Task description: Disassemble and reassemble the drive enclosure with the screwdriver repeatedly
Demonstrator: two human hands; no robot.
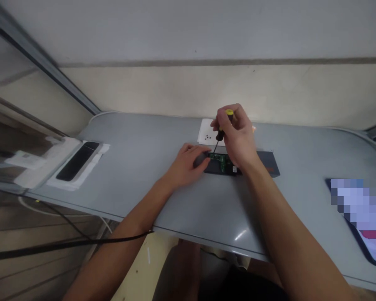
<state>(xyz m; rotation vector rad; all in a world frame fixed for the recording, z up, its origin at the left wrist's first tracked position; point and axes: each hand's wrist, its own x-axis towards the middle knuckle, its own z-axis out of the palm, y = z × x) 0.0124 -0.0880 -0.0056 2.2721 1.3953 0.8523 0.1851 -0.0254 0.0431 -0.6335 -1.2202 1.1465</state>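
A screwdriver [219, 136] with a yellow and black handle is gripped upright, slightly tilted, in my right hand [240, 138]. Its thin shaft points down to a green circuit board [221, 159] near the board's left end; whether the tip sits in a screw is too small to tell. The board lies in a flat black casing [217, 170] on the table. My left hand [189, 165] holds the casing's left end, fingers behind and thumb in front. Under my right wrist is a dark flat box or panel [269, 162] with an orange mark.
Several tiny dark screws [207, 137] lie on a white paper [203, 133] behind the casing. A black oblong device [78, 161] rests on white sheets at the left of the grey table [138, 154]. On the right is a screen [360, 221], blurred out. A wall stands behind.
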